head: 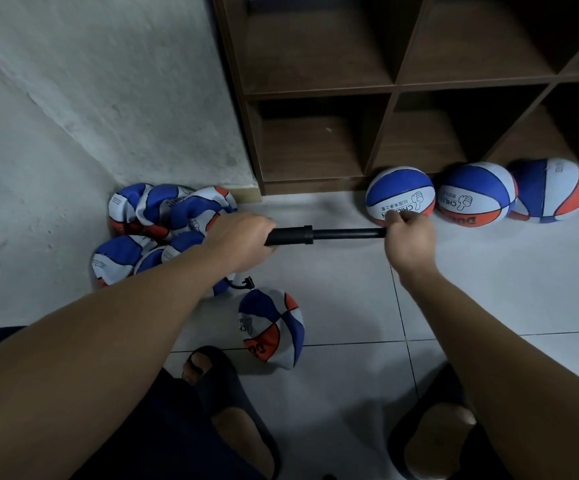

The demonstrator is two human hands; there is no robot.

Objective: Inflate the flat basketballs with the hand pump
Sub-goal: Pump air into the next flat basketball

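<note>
A black hand pump [319, 234] is held level above the floor. My left hand [241, 242] grips its thick barrel. My right hand [407, 237] grips the handle end, with the thin rod drawn out between the two. A short black hose [241, 284] hangs below my left hand and meets a partly flat blue, white and orange basketball [272, 327] on the floor. Several flat basketballs [163, 220] lie heaped in the corner at left. Three round basketballs [400, 195] stand in a row at the shelf's foot.
A dark wooden cubby shelf [392, 90] with open compartments stands against the white wall [90, 98]. White floor tiles [506, 289] stretch to the right. My feet in dark slippers [225, 393] are at the bottom.
</note>
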